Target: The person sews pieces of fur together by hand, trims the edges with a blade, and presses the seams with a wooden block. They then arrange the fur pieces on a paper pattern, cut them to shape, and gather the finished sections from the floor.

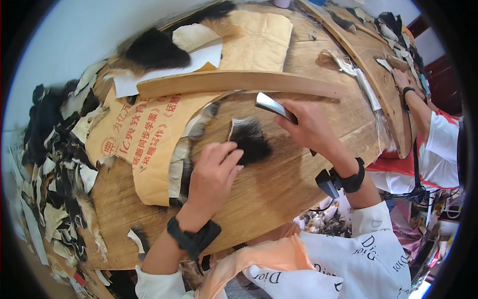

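Note:
A small piece of black fur [251, 142] with a pale skin edge lies on the wooden tabletop in front of me. My left hand [214, 167] has its fingers bent and drawn together at the fur's near left side; the fingertips touch it. In my right hand [311, 124], raised to the right of the fur, is a tool with a flat shiny silver end [271, 104] and a dark handle; its exact kind I cannot make out. That hand is wrapped round the handle, and the silver end points up and left, apart from the fur.
A printed tan paper sheet [149, 144] covers fur strips at left. Behind it lies a long wooden strip [239, 82]. Fur scraps [59, 199] heap along the left edge. At far right another person's hand [404, 82] works beside a wooden bar [368, 65].

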{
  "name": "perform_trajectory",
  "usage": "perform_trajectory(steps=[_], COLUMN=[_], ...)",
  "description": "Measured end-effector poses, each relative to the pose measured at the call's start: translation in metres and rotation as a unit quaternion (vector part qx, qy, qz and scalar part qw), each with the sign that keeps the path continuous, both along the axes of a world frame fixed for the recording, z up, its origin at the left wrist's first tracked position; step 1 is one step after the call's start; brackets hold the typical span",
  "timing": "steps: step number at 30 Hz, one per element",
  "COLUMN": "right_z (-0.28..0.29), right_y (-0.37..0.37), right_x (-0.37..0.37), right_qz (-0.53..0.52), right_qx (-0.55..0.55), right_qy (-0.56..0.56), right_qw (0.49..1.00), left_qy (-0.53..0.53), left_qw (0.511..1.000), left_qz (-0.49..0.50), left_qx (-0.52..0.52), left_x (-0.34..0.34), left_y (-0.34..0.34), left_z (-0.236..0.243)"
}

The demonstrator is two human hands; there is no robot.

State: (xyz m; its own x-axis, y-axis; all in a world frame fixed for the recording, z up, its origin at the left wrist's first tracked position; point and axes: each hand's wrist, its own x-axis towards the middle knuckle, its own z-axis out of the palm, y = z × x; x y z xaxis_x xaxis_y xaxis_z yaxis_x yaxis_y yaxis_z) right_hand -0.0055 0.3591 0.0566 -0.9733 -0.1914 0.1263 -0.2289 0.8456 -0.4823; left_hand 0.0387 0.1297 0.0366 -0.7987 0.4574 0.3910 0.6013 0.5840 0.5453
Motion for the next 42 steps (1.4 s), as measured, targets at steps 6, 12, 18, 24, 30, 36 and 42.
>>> perform_trajectory(steps=[6,12,18,24,30,36,42], right_z=[0.0,-0.003,0.004,-0.011,-0.024,-0.018,-0.011], right_y=[0.039,0.036,0.006,-0.023,-0.013,-0.013,0.001], right_x=[0.016,0.01,-0.027,-0.076,-0.093,-0.084,-0.084], right_qz=[-0.036,-0.011,0.053,0.095,0.082,0.166,0.173], right_qx=[0.005,-0.008,0.016,0.049,0.056,0.047,0.047], right_qy=[-0.023,0.012,0.073,0.1,0.04,0.063,0.079], right_qw=[0.999,1.0,0.996,0.989,0.994,0.983,0.981], left_qy=[-0.129,-0.513,-0.5,-0.391,-0.059,0.026,-0.133], left_qw=[0.988,0.744,0.785,0.845,0.94,0.941,0.927], left_qz=[0.078,0.153,0.256,0.341,0.328,0.241,0.255], left_qx=[0.024,0.4,0.259,0.129,-0.073,-0.237,-0.242], left_x=[-0.018,-0.004,0.033,0.069,0.049,-0.002,-0.017], left_y=[0.011,-0.009,-0.045,-0.084,-0.09,-0.094,-0.097], left_z=[-0.014,-0.024,0.009,0.011,0.022,0.001,-0.016])
